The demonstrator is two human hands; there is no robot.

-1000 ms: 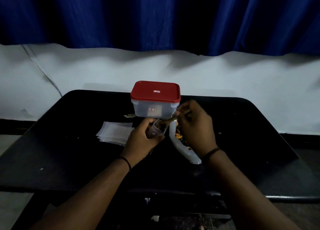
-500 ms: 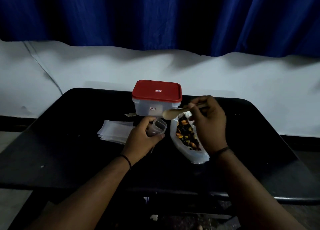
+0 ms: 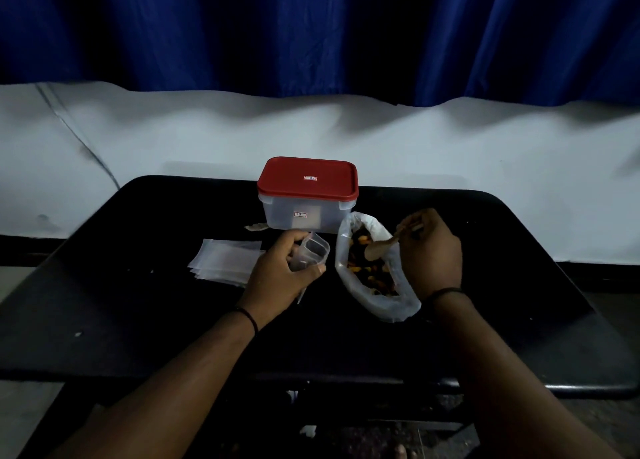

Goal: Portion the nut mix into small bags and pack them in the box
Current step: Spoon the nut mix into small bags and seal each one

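Note:
A clear plastic box with a red lid stands closed at the back of the black table. In front of it to the right lies a large open plastic bag of nut mix. My right hand holds a wooden spoon, whose bowl dips into the mouth of that bag. My left hand grips a small clear bag and keeps its mouth open, just left of the nut bag. A stack of flat small bags lies to the left.
A small scrap of paper lies beside the box's left corner. A white wall and a blue curtain rise behind the table. The table's front edge runs close to my forearms.
My right hand has swung the spoon away from the small bag, to the right, and lowered it into the nut bag. The left hand has kept hold of the small bag.

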